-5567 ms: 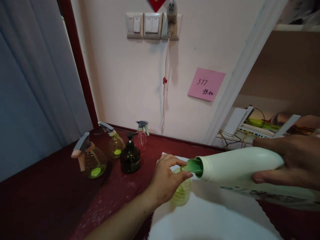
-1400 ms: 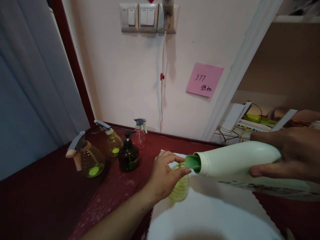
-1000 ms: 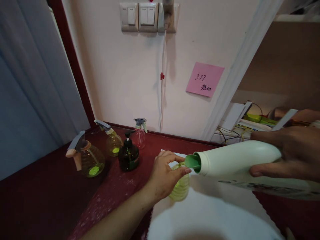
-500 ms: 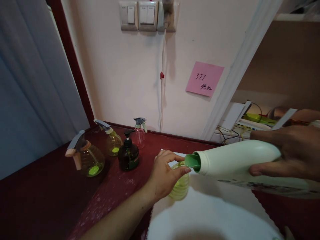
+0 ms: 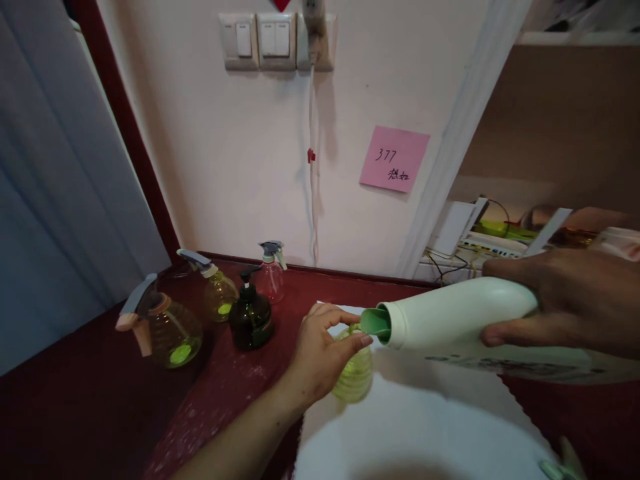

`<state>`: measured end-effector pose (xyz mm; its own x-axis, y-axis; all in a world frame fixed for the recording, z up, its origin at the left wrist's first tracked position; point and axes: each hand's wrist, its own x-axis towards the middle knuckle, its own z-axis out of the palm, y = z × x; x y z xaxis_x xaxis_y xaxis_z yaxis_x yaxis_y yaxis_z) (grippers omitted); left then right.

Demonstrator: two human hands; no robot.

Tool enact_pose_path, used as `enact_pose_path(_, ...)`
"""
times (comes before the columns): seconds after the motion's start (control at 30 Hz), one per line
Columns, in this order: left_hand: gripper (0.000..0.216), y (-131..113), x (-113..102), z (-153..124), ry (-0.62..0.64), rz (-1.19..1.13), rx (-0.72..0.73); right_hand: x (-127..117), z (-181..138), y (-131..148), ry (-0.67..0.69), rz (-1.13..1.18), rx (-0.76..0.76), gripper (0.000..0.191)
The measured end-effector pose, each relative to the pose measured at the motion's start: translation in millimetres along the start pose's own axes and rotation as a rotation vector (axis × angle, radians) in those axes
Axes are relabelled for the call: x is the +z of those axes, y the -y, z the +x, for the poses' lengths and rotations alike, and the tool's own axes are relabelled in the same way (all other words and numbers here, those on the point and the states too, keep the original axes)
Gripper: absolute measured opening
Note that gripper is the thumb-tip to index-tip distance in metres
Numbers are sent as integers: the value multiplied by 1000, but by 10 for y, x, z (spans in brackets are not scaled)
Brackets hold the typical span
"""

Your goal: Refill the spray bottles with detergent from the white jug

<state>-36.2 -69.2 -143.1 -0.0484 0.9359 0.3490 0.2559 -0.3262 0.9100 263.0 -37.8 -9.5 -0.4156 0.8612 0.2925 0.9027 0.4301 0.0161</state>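
Note:
My right hand grips a large white bottle tipped on its side, its green spout over the mouth of a small clear ribbed bottle holding yellow-green liquid. My left hand is wrapped round the top of that small bottle and keeps it upright on a white cloth. The small bottle's mouth is hidden behind my fingers and the spout.
On the dark red table to the left stand three clear spray bottles and a dark pump bottle. A pink note, switches and a hanging cable are on the wall. A cluttered shelf lies right.
Both hands hold the same pouring pose throughout. The view has shifted slightly, so everything sits a little further left in the picture.

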Motion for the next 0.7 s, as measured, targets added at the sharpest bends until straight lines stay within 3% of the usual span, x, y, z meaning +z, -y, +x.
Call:
enact_pose_path(0.07,17,7,-13,10,17,-10,19,-31,-16,-13,202,1,-14,55)
enact_pose_path(0.1,16,10,-21,15,32,-9,27,-33,-31,-8,238,4,-11,52)
enact_pose_path(0.37,21,54,-55,53,52,-43,7,193,-214,-26,206,182,94,45)
enact_pose_path(0.5,21,58,-67,64,62,0,11,246,-288,-98,100,396,166,45)
enact_pose_path(0.7,21,54,-85,69,67,21,4,206,-295,-42,-236,634,331,46)
